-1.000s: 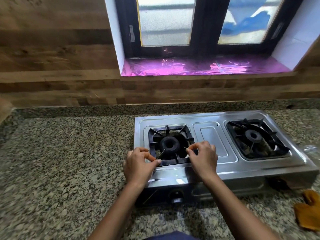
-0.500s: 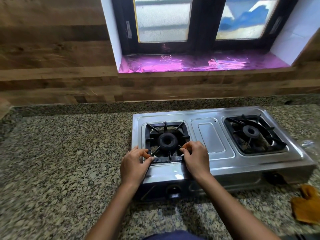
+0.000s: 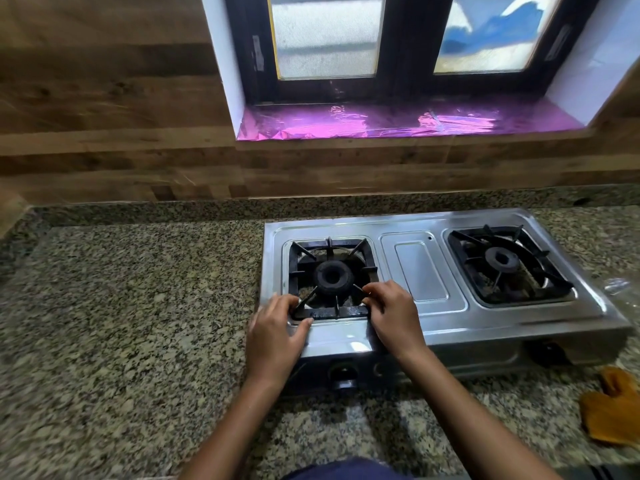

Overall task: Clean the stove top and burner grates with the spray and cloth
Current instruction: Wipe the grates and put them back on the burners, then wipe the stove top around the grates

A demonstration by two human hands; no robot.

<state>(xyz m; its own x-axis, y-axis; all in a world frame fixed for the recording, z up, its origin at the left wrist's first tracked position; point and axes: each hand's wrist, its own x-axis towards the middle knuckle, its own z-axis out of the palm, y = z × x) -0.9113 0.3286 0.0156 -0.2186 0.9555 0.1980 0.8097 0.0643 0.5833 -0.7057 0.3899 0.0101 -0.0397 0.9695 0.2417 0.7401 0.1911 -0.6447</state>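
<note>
A steel two-burner stove (image 3: 420, 271) sits on the granite counter. Its left black grate (image 3: 331, 247) lies in its recess around a round burner (image 3: 333, 277). My left hand (image 3: 277, 332) pinches the grate's front left corner. My right hand (image 3: 393, 311) pinches its front right corner. The right grate (image 3: 509, 263) sits untouched over the second burner. An orange cloth (image 3: 614, 415) lies on the counter at the right edge. A clear object (image 3: 620, 285), perhaps the spray bottle, shows partly at the far right.
Granite counter (image 3: 121, 323) stretches to the left of the stove. A wooden wall (image 3: 104, 116) and a window sill with pink foil (image 3: 398, 121) stand behind. Two black knobs (image 3: 343, 375) face me on the stove front.
Both hands have stayed at the left grate's front corners, settling slightly lower onto the front bar. The view has shifted a little; the grate looks seated as before.
</note>
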